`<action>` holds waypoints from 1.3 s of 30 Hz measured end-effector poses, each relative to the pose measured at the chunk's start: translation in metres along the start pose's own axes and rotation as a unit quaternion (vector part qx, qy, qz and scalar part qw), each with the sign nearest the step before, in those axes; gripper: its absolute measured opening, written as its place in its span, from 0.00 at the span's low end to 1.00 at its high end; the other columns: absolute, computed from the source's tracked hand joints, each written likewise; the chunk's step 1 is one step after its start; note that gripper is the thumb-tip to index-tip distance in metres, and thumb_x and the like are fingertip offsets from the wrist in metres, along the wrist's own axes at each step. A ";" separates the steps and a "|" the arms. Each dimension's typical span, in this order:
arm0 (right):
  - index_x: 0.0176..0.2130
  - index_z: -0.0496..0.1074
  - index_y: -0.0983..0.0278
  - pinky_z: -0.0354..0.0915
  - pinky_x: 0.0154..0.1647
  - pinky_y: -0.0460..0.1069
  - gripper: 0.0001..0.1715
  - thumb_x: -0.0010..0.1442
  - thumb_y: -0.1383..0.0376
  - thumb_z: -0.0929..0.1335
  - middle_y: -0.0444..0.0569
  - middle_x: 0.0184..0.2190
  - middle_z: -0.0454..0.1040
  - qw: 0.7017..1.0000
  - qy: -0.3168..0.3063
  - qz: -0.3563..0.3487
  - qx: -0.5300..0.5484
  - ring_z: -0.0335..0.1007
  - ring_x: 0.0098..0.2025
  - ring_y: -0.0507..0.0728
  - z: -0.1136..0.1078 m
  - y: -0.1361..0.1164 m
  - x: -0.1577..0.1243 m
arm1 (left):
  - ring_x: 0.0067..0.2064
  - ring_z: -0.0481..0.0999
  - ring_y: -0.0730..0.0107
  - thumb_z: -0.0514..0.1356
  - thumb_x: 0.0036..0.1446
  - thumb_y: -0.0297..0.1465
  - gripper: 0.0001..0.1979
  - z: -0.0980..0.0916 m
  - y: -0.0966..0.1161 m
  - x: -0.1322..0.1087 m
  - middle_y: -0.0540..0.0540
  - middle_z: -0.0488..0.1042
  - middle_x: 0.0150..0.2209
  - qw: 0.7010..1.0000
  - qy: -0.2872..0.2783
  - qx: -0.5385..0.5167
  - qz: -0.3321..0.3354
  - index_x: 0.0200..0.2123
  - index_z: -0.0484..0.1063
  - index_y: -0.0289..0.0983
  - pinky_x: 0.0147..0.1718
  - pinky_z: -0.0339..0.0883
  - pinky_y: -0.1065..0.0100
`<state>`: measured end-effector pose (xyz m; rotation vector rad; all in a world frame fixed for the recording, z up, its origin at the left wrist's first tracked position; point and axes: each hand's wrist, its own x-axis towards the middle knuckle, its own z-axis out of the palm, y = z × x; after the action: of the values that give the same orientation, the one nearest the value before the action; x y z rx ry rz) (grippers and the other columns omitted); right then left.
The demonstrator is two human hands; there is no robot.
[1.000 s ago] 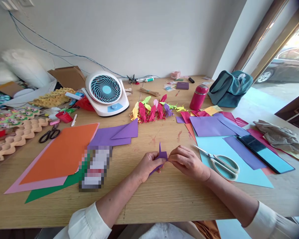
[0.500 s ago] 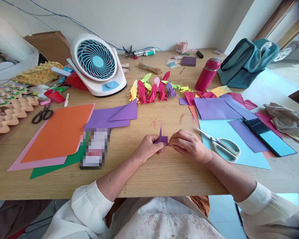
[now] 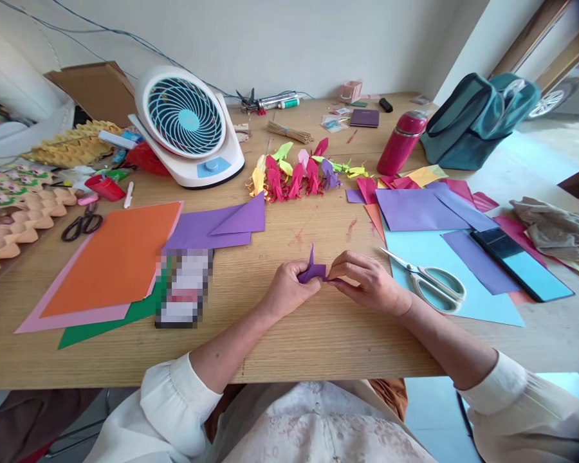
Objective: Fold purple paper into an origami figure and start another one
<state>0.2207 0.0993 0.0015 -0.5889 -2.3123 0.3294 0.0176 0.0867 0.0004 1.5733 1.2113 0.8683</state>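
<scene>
A small folded piece of purple paper (image 3: 313, 272), with one thin point standing up, is held just above the middle of the table. My left hand (image 3: 289, 286) is closed on its left side, the thumb pressed along it. From the right, my right hand (image 3: 367, 280) pinches a narrow purple strip of the same piece between thumb and fingers. Beyond both hands lies a row of folded paper flowers (image 3: 296, 180) in red, yellow, green, pink and purple. White-handled scissors (image 3: 434, 286) rest on light blue paper (image 3: 492, 312), right of my right hand.
Orange paper (image 3: 110, 263) and purple sheets (image 3: 197, 225) lie at left, beside a pixelated phone-like object (image 3: 186, 289). A white fan (image 3: 188, 128) stands behind them. A pink bottle (image 3: 403, 143), a teal bag (image 3: 477, 122) and a dark phone (image 3: 521, 263) are at right.
The left thumb has shifted slightly lower on the purple paper. My right fingers have lifted a little, and a narrow purple strip now shows between the hands.
</scene>
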 end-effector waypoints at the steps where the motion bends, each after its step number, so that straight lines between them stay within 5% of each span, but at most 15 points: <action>1: 0.44 0.70 0.62 0.69 0.38 0.50 0.06 0.67 0.70 0.65 0.53 0.38 0.73 1.000 -0.002 0.001 0.000 0.72 0.39 0.56 0.000 0.000 0.000 | 0.23 0.56 0.78 0.58 0.49 0.31 0.09 0.000 0.000 0.000 0.55 0.58 0.19 1.000 0.001 0.000 0.007 0.19 0.65 0.35 0.23 0.49 0.73; 17: 0.42 0.70 0.64 0.65 0.37 0.51 0.07 0.68 0.70 0.63 0.53 0.37 0.75 0.994 -0.038 -0.051 -0.086 0.70 0.36 0.56 -0.001 0.000 0.000 | 0.27 0.62 0.75 0.61 0.50 0.28 0.05 0.003 -0.010 0.001 0.52 0.64 0.23 0.999 0.003 0.043 0.017 0.25 0.74 0.33 0.26 0.54 0.73; 26: 0.36 0.70 0.63 0.65 0.35 0.49 0.05 0.63 0.71 0.66 0.47 0.33 0.71 0.976 0.010 0.192 0.097 0.68 0.33 0.53 0.008 -0.013 0.002 | 0.29 0.64 0.74 0.59 0.52 0.25 0.07 0.004 -0.006 -0.003 0.53 0.63 0.24 0.983 0.071 0.105 0.135 0.23 0.68 0.36 0.30 0.58 0.72; 32: 0.33 0.70 0.64 0.63 0.30 0.48 0.08 0.61 0.61 0.69 0.45 0.28 0.72 0.912 0.014 0.342 0.224 0.67 0.29 0.52 0.014 -0.009 0.002 | 0.28 0.63 0.75 0.59 0.54 0.26 0.12 0.005 -0.004 -0.005 0.53 0.62 0.24 0.978 0.075 0.130 0.142 0.21 0.61 0.37 0.30 0.57 0.71; 39: 0.32 0.68 0.63 0.62 0.30 0.48 0.20 0.53 0.53 0.75 0.44 0.28 0.72 0.842 0.034 0.395 0.367 0.68 0.29 0.52 0.022 0.002 -0.003 | 0.29 0.63 0.74 0.63 0.53 0.27 0.13 0.007 -0.004 -0.008 0.53 0.62 0.25 0.976 0.067 0.145 0.147 0.22 0.61 0.37 0.30 0.56 0.72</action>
<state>0.2073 0.0979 -0.0163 -1.0765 -1.5561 1.4657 0.0210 0.0773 -0.0059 1.9930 1.2631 1.0341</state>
